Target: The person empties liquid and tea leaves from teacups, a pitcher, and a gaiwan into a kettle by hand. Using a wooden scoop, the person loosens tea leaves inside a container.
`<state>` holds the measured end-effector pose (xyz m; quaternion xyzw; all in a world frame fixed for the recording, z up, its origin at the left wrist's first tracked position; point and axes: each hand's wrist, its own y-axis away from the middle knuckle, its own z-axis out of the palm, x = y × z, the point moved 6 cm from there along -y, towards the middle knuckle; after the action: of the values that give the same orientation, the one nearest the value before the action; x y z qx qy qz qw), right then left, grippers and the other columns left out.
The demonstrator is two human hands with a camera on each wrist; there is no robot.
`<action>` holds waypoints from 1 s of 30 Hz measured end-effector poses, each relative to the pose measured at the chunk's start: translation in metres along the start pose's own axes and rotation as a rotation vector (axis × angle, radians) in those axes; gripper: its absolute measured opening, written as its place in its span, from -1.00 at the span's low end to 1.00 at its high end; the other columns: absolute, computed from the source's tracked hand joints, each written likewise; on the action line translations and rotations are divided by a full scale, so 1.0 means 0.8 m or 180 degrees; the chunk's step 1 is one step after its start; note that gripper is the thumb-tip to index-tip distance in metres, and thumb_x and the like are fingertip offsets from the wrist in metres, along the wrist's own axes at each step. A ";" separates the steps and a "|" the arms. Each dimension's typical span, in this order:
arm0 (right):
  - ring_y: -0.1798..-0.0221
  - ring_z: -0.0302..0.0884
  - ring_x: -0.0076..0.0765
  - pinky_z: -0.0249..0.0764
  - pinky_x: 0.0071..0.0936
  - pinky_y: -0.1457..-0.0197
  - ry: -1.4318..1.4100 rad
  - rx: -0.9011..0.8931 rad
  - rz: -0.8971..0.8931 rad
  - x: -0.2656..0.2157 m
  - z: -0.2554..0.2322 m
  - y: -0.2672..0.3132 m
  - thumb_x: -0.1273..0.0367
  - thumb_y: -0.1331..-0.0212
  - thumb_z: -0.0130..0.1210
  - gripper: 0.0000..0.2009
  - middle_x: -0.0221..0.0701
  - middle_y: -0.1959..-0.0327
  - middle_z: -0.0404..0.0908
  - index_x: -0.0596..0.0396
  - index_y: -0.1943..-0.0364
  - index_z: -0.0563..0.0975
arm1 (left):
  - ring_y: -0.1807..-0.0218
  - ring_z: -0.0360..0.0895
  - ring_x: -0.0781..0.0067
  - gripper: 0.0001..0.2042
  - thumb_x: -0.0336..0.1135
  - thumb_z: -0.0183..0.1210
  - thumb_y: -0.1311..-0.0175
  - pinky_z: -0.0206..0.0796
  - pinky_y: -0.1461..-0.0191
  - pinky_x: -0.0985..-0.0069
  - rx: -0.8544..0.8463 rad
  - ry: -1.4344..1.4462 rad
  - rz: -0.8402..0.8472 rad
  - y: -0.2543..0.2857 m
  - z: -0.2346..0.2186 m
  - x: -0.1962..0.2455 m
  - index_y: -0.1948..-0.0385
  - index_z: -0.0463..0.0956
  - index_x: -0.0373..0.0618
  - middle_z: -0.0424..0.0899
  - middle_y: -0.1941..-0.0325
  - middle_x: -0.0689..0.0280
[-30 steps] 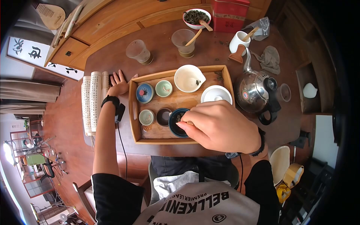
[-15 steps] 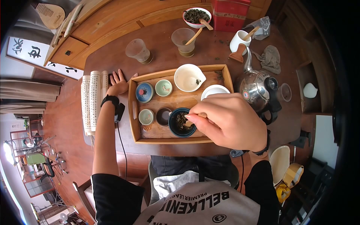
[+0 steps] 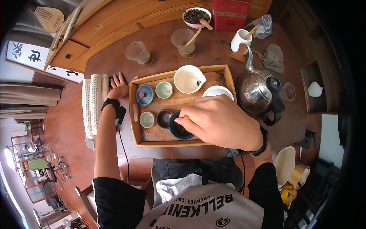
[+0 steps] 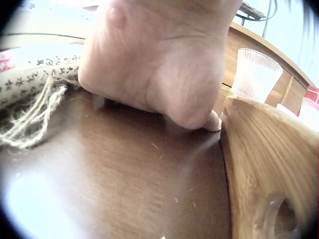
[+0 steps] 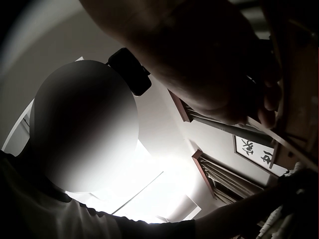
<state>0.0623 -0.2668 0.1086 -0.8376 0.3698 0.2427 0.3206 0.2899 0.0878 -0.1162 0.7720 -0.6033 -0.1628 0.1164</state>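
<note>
My right hand (image 3: 225, 124) pinches a small wooden spoon (image 3: 186, 117) above a dark blue cup (image 3: 171, 129) on the wooden tray (image 3: 167, 144). The hand hides the cup's right side and most of the spoon. Just left of that cup stand a brown cup (image 3: 164, 119) and a pale green cup (image 3: 147, 120). My left hand (image 3: 119, 88) lies on the table with fingers spread, between the tray's left side and the rolled bamboo scrolls (image 3: 93, 105). In the left wrist view, its heel sits close over the brown tabletop (image 4: 149, 169). The right wrist view is dark, with the hand in shadow.
Farther back on the tray are a blue lid (image 3: 145, 94), another green cup (image 3: 164, 90), a white pitcher (image 3: 187, 80) and a white dish (image 3: 219, 91). A metal kettle (image 3: 256, 91) stands right of it. Behind are two clear cups (image 3: 139, 53) and a bowl of tea leaves (image 3: 207, 21).
My right hand shifted right and lifted, showing the spoon and leaves in the dark blue cup, then came back left over the cup. My left hand stays in place.
</note>
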 end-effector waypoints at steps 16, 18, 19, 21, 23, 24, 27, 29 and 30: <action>0.55 0.54 -0.14 0.41 -0.27 0.47 -0.0533 0.0753 0.0011 -0.003 -0.037 0.004 0.39 -0.17 0.20 -0.90 -0.32 0.61 0.55 0.11 0.39 0.57 | -0.61 -0.52 0.04 0.20 0.77 -0.29 0.12 -0.50 -0.55 -0.09 -0.0111 -0.0406 0.0059 -0.006 0.006 -0.004 -0.51 -0.41 0.17 -0.46 -0.62 0.16; 0.55 0.54 -0.14 0.41 -0.27 0.47 -0.0547 0.0738 0.0016 -0.003 -0.036 0.003 0.39 -0.17 0.20 -0.90 -0.32 0.60 0.55 0.11 0.39 0.57 | -0.61 -0.52 0.04 0.20 0.78 -0.29 0.12 -0.50 -0.55 -0.09 -0.0085 -0.0164 0.0034 0.001 0.000 0.000 -0.51 -0.41 0.17 -0.46 -0.62 0.15; 0.54 0.54 -0.13 0.41 -0.27 0.47 -0.0563 0.0726 0.0023 -0.003 -0.035 0.002 0.39 -0.18 0.20 -0.90 -0.32 0.60 0.56 0.11 0.39 0.57 | -0.61 -0.52 0.04 0.20 0.78 -0.30 0.12 -0.50 -0.55 -0.09 -0.0083 -0.0201 0.0033 -0.001 0.001 0.000 -0.51 -0.42 0.17 -0.46 -0.62 0.15; 0.54 0.54 -0.14 0.41 -0.27 0.47 -0.0550 0.0714 -0.0018 -0.003 -0.033 0.000 0.38 -0.18 0.19 -0.90 -0.32 0.59 0.56 0.11 0.39 0.56 | -0.61 -0.52 0.03 0.20 0.78 -0.30 0.12 -0.50 -0.55 -0.09 -0.0080 -0.0239 0.0033 -0.004 0.004 -0.002 -0.51 -0.42 0.17 -0.46 -0.62 0.15; 0.53 0.55 -0.14 0.42 -0.27 0.47 -0.0538 0.0704 -0.0056 -0.002 -0.029 -0.001 0.38 -0.19 0.19 -0.90 -0.32 0.59 0.57 0.10 0.39 0.56 | -0.61 -0.53 0.04 0.20 0.78 -0.30 0.13 -0.50 -0.55 -0.08 -0.0049 -0.0210 0.0040 -0.006 0.005 -0.003 -0.51 -0.43 0.17 -0.47 -0.62 0.16; 0.53 0.55 -0.14 0.42 -0.27 0.47 -0.0532 0.0735 -0.0081 -0.001 -0.027 -0.001 0.38 -0.19 0.19 -0.90 -0.32 0.59 0.56 0.10 0.39 0.55 | -0.61 -0.53 0.04 0.20 0.78 -0.30 0.13 -0.50 -0.55 -0.08 -0.0050 -0.0211 0.0042 -0.006 0.005 -0.003 -0.51 -0.43 0.17 -0.47 -0.62 0.16; 0.53 0.55 -0.15 0.41 -0.27 0.47 -0.0510 0.0800 -0.0172 0.000 -0.020 -0.003 0.37 -0.20 0.19 -0.89 -0.32 0.59 0.56 0.10 0.39 0.54 | -0.61 -0.55 0.04 0.21 0.78 -0.30 0.13 -0.50 -0.56 -0.08 -0.0065 -0.0146 0.0056 -0.008 0.007 -0.005 -0.51 -0.44 0.18 -0.49 -0.62 0.16; 0.53 0.55 -0.15 0.41 -0.26 0.47 -0.0494 0.0833 -0.0241 0.000 -0.019 -0.003 0.37 -0.20 0.18 -0.88 -0.32 0.60 0.56 0.10 0.40 0.54 | -0.61 -0.56 0.05 0.21 0.78 -0.31 0.14 -0.51 -0.56 -0.07 -0.0041 -0.0238 0.0060 -0.014 0.011 -0.007 -0.51 -0.45 0.18 -0.50 -0.61 0.17; 0.52 0.54 -0.16 0.39 -0.31 0.45 -0.0507 0.0780 -0.0184 0.002 -0.018 -0.002 0.41 -0.16 0.23 -0.90 -0.32 0.57 0.56 0.12 0.37 0.54 | -0.61 -0.56 0.05 0.21 0.78 -0.31 0.14 -0.51 -0.56 -0.07 -0.0041 -0.0240 0.0061 -0.011 0.009 -0.006 -0.51 -0.45 0.18 -0.50 -0.61 0.17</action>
<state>0.0670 -0.2768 0.1179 -0.7805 0.3457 0.2522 0.4557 0.2940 0.0946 -0.1259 0.7587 -0.6135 -0.1946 0.1000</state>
